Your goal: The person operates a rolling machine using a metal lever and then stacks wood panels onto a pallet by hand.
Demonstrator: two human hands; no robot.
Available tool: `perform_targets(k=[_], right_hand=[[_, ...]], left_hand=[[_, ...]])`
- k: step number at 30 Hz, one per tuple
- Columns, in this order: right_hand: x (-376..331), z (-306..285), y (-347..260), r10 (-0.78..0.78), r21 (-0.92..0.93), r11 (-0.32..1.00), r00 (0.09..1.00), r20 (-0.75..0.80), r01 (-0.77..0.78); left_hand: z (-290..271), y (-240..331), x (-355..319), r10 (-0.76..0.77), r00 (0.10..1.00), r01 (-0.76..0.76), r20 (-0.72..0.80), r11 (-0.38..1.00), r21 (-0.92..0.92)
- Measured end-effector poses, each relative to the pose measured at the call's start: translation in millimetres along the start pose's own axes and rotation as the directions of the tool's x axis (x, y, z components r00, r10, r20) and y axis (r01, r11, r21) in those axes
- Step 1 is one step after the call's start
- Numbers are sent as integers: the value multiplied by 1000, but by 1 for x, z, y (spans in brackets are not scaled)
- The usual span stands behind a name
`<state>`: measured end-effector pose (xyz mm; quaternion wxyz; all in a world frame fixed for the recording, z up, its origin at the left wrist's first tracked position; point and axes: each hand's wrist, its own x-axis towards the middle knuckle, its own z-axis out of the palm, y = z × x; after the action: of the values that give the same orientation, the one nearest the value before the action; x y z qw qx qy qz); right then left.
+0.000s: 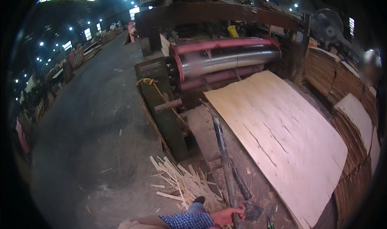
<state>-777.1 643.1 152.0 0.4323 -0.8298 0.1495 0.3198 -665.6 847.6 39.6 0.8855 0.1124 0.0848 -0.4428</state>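
Left hand (226, 216), lower centre: fingers closed round bar (229, 178) | right hand: out of view, cannot tell its state | bar: slants up toward centre | sheet (278, 128): right of centre, below roller (234, 60)

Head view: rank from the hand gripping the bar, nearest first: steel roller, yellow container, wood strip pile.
1. Wood strip pile: on the floor, just left of the bar and ahead of the hand.
2. Steel roller: across the machine, well ahead.
3. Yellow container: farthest, beyond the roller.
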Motion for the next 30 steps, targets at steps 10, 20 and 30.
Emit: perform_targets(k=[10,20,30], right_hand=[[34,22,-74,-128,-129,984,991,-38,122],[-69,8,121,-201,-160,969,978,-59,190],[-105,49,402,82,-446,890,996,-43,-92]], left_hand=[[11,23,3,-66,998,65,15,996,64],[49,-56,-42,41,999,-44,19,981,188],[77,-111,-121,310,921,-299,-235,951,84]])
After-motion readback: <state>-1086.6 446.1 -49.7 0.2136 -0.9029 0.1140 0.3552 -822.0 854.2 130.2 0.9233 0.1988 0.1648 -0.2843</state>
